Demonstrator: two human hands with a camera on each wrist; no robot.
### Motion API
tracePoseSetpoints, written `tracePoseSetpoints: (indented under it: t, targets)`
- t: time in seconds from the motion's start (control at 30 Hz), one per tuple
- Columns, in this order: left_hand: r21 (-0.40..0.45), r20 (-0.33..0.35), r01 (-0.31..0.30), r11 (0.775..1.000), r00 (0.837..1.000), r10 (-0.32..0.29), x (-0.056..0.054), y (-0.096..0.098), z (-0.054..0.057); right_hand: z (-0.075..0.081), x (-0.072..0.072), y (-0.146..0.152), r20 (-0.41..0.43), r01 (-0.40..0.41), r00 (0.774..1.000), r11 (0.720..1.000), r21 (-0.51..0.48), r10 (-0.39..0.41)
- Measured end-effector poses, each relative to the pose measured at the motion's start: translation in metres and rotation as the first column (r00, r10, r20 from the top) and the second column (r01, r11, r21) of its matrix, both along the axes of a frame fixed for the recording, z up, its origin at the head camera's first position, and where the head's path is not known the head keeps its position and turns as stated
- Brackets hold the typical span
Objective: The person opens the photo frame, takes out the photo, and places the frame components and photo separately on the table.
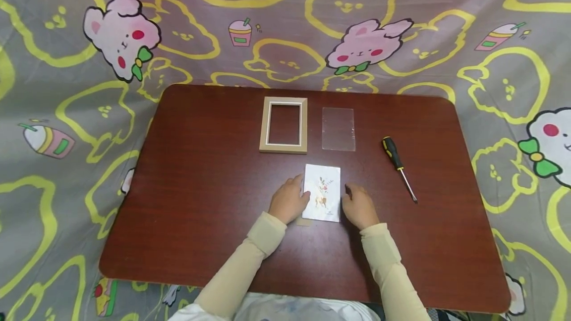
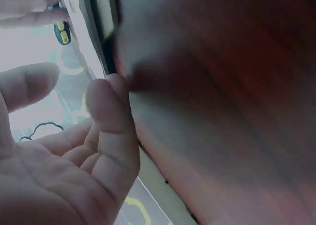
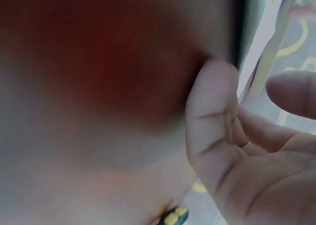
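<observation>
A white picture card with a deer and flowers printed on it lies on the table in front of the person. Below its lower left edge a small tan piece sticks out. The left hand is at the card's left edge, its thumb overlapping that edge in the head view. In the left wrist view its bent fingers rest by the table, with the thumb apart from them. On the card's other side is the right hand, its fingers loosely bent close to the right edge.
Behind the card lie a light wooden picture frame and, to its right, a clear rectangular sheet. A black and yellow screwdriver lies farther right. A patterned cloth hangs behind the brown table.
</observation>
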State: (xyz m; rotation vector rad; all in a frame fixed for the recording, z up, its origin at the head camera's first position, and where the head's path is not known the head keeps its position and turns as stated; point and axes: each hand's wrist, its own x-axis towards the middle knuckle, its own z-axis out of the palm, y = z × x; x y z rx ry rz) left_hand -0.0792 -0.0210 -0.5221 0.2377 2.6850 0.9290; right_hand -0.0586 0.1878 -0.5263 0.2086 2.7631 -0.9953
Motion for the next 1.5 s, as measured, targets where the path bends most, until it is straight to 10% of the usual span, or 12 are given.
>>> tracePoseSetpoints:
  t: [0.43,0.93,1.5]
  targets:
    - [0.063,0.000,-0.061,0.996,0.998,0.061,0.010,-0.011,0.001,-0.002,0.026,-0.046,-0.043,0.044,0.998,0.996,-0.080,-0.047]
    - [0.089,0.032,-0.148,0.985,0.989,0.146,0.040,-0.066,0.004,0.004,0.044,-0.095,-0.066,-0.024,0.998,0.992,-0.121,0.016]
    - [0.034,-0.020,-0.207,0.978,0.978,0.208,0.057,-0.083,-0.013,-0.009,0.055,-0.117,-0.064,-0.054,0.997,0.995,-0.085,0.048]
